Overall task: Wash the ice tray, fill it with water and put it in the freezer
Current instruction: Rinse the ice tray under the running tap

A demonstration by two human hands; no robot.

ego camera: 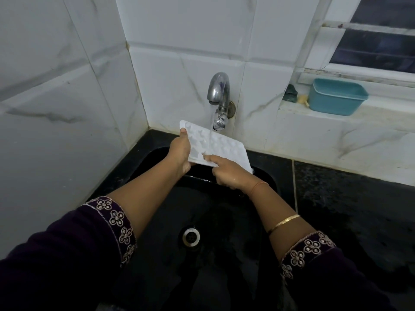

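The white ice tray (226,147) is held tilted above the black sink (268,176), just under the steel tap (219,88), whose stream of water (211,122) falls onto its moulded cells. The left hand (179,151) grips the tray's left edge, thumb on top. The right hand (226,170) lays a straight forefinger on the tray's near edge; its other fingers curl below, and whether they grip the tray cannot be told. A blue tub (336,97) stands on the window ledge, above the dark table (348,198).
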